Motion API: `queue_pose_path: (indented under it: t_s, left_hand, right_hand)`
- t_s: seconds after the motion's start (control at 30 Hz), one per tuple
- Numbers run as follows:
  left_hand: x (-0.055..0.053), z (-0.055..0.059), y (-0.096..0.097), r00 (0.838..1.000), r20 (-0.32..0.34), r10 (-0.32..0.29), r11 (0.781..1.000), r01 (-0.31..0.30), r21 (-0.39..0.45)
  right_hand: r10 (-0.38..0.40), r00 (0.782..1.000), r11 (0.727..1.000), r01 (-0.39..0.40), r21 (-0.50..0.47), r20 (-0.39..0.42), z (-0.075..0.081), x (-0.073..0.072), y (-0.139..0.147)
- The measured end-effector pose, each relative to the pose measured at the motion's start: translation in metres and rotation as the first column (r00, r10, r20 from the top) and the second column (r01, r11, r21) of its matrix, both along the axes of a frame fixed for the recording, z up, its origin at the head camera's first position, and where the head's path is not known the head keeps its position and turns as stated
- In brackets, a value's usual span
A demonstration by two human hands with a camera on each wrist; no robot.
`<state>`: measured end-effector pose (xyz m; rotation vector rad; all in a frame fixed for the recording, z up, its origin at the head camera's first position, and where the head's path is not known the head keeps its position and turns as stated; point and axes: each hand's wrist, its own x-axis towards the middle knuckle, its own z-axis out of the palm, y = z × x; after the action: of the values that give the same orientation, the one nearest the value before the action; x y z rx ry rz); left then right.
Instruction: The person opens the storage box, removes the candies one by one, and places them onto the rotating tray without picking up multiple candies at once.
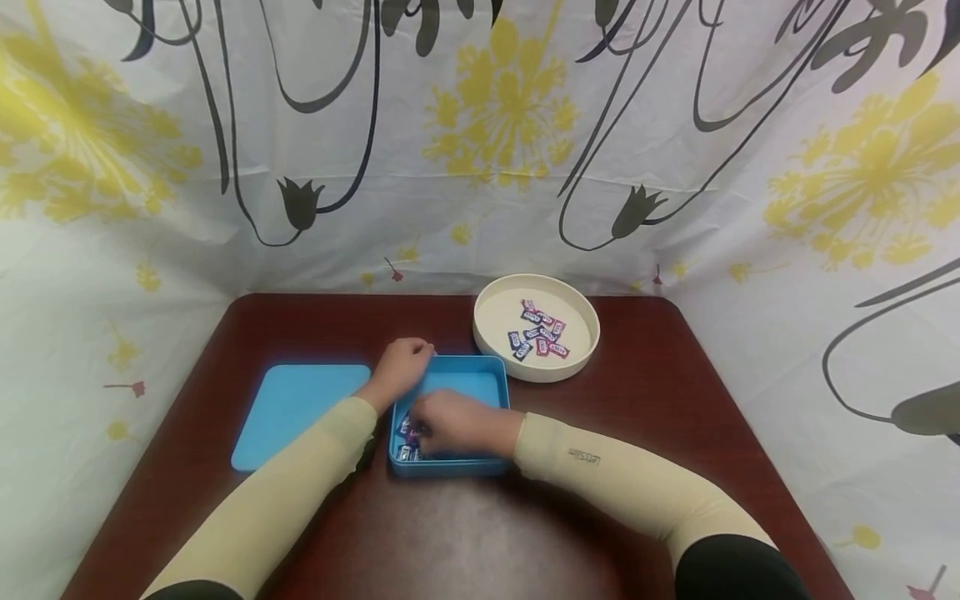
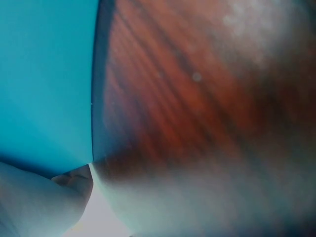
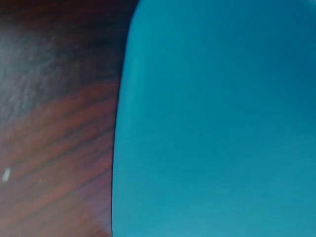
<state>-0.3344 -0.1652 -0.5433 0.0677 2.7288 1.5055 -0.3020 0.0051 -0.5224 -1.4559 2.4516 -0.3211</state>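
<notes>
A blue rectangular box (image 1: 474,468) sits mid-table, with small wrapped candies (image 1: 408,452) gathered in its near left corner. At the box's far left corner my left hand (image 1: 402,365) holds the rim with bent fingers; in the left wrist view part of that hand (image 2: 79,180) shows by the box's blue wall (image 2: 44,84). My right hand (image 1: 457,423) reaches inside the box, fingers bent down among the candies. It is blurred, and I cannot tell whether a candy is between its fingertips. Only the box's blue side (image 3: 212,123) and tabletop fill the right wrist view.
A round cream tray (image 1: 487,348) stands behind the box to the right, with several red and blue wrapped candies (image 1: 542,329) in it. Left of the box lies a flat blue lid (image 1: 300,408), partly behind the left forearm. A patterned curtain (image 1: 450,225) surrounds the dark wooden table (image 1: 637,400).
</notes>
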Motion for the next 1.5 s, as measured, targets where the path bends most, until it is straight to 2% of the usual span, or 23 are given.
queue_pose_path:
  t_s: [0.23, 0.47, 0.63, 0.77, 0.97, 1.2, 1.5]
  left_hand:
    - [0.0, 0.0, -0.001, 1.0, -0.005, 0.0, 1.0, 0.0, 0.006]
    - [-0.001, -0.001, -0.001, 1.0, -0.012, 0.002, 1.0, -0.001, 0.004]
    - [0.0, 0.0, 0.0, 1.0, -0.004, -0.003, 1.0, 0.003, 0.003]
    - [0.001, 0.0, 0.0, 1.0, 0.027, -0.003, 1.0, 0.003, 0.01]
    - [0.004, 0.002, 0.0, 0.999, 0.037, -0.002, 1.0, 0.001, 0.018]
    - [0.005, 0.002, -0.001, 0.999, 0.04, 0.0, 1.0, -0.001, 0.011]
    - [0.003, 0.003, 0.0, 0.998, 0.055, 0.0, 1.0, 0.0, 0.005]
  right_hand:
    - [-0.009, 1.0, 0.999, 0.009, -0.052, -0.007, 0.008, -0.004, 0.007]
    - [-0.051, 0.999, 0.996, 0.052, -0.074, 0.014, 0.02, -0.006, 0.017]
    - [-0.09, 0.996, 0.989, 0.088, -0.117, -0.017, 0.031, -0.016, 0.029]
    - [-0.145, 0.988, 0.98, 0.135, -0.145, -0.06, 0.041, -0.029, 0.043]
    - [-0.272, 0.962, 0.938, 0.26, -0.228, -0.025, 0.05, -0.053, 0.066]
    - [-0.325, 0.945, 0.923, 0.306, -0.235, -0.044, 0.052, -0.08, 0.09]
    - [-0.402, 0.916, 0.894, 0.394, -0.213, 0.004, 0.056, -0.115, 0.114]
